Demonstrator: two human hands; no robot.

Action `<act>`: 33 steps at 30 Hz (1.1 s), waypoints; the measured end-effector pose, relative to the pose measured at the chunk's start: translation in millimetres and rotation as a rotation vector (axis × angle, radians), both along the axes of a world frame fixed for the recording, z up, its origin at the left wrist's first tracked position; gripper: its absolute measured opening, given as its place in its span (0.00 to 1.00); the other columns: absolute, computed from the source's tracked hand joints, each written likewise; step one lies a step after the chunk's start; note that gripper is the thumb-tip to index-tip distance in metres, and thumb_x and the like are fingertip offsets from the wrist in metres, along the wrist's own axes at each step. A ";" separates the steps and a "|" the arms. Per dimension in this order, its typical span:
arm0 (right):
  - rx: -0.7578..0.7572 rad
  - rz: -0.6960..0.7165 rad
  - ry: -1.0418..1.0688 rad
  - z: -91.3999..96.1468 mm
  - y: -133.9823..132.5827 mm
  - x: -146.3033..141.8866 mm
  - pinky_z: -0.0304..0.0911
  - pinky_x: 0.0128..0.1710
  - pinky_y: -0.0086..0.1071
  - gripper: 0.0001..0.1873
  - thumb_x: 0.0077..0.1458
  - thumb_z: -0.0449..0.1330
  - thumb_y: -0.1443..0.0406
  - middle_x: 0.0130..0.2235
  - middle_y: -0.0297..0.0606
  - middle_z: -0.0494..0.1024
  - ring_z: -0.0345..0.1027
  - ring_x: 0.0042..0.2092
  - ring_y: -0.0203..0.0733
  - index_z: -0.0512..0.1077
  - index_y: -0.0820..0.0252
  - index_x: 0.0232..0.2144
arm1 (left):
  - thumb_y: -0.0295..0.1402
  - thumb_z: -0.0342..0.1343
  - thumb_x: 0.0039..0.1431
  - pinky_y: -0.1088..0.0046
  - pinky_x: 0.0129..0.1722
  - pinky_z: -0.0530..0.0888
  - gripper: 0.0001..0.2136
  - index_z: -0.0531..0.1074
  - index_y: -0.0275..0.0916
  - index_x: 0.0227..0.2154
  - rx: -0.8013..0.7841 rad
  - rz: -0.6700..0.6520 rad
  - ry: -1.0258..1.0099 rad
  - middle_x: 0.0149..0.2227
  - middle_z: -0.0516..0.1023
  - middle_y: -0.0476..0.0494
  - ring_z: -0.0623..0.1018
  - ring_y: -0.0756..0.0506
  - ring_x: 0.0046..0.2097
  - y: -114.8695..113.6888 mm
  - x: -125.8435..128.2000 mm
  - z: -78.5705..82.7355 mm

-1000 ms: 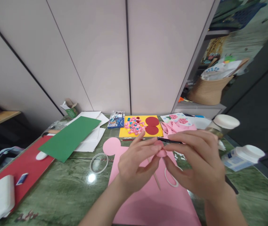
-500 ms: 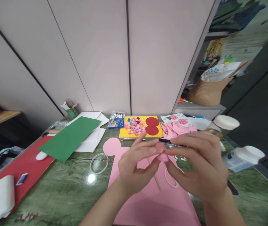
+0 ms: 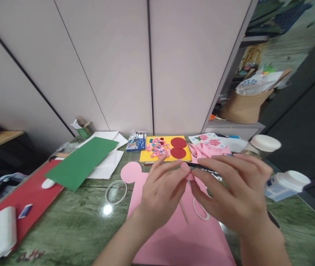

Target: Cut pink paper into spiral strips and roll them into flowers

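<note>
Head view: your left hand (image 3: pixel 160 195) and right hand (image 3: pixel 235 195) have closed in on the small pink piece (image 3: pixel 191 177). Half a second ago it showed as a round wad; now only a sliver shows, with the fingers (image 3: pixel 174 173) of both hands clamped on it. It's held in the air over the pink sheet (image 3: pixel 174 236) by the near edge of the surface (image 3: pixel 85 218), above the white ring (image 3: pixel 200 210) and thin stick (image 3: pixel 184 213). My read: the pinch is compressing it.

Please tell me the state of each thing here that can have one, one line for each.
Left hand, pinching the small pink paper piece.
Right hand, pinching the same piece.
Large pink paper sheet, lying flat beneath both hands.
Small cardboard box, flap open.
Blue-labelled jar with white lid, closed.
</note>
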State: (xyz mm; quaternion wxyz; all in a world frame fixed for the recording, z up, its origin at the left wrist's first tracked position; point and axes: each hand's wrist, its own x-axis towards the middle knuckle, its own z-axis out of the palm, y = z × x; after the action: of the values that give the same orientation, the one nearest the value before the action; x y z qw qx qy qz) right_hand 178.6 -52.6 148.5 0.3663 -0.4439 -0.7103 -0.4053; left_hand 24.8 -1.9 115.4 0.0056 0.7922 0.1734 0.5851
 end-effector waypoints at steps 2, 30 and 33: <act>0.008 -0.002 0.008 0.1 -0.4 -0.2 0.59 0.44 0.46 0.09 0.42 0.68 0.65 0.34 0.34 0.81 0.69 0.39 0.46 0.73 0.56 0.28 | 0.17 0.57 0.50 0.61 0.50 0.74 0.20 0.67 0.41 0.45 -0.023 0.021 -0.043 0.38 0.80 0.47 0.78 0.48 0.42 -0.9 1.3 2.0; -0.096 0.055 0.073 4.3 -6.8 4.2 0.58 0.46 0.49 0.09 0.43 0.69 0.67 0.35 0.35 0.81 0.68 0.40 0.48 0.73 0.57 0.30 | 0.16 0.59 0.47 0.68 0.40 0.69 0.22 0.67 0.41 0.44 0.018 0.068 0.039 0.34 0.80 0.50 0.76 0.49 0.38 0.0 -3.4 12.2; -0.096 0.068 0.090 5.4 -7.5 3.6 0.58 0.45 0.47 0.09 0.44 0.69 0.68 0.34 0.35 0.81 0.68 0.39 0.47 0.73 0.57 0.30 | 0.17 0.60 0.47 0.68 0.39 0.69 0.21 0.67 0.40 0.43 0.004 0.062 0.021 0.34 0.80 0.51 0.76 0.49 0.37 -0.9 -3.6 13.5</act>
State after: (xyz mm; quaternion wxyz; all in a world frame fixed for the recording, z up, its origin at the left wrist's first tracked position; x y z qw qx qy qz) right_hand 182.1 -60.2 153.9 0.3897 -0.4543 -0.7264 -0.3379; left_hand 21.2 -2.8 128.9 -0.0158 0.7927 0.1966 0.5768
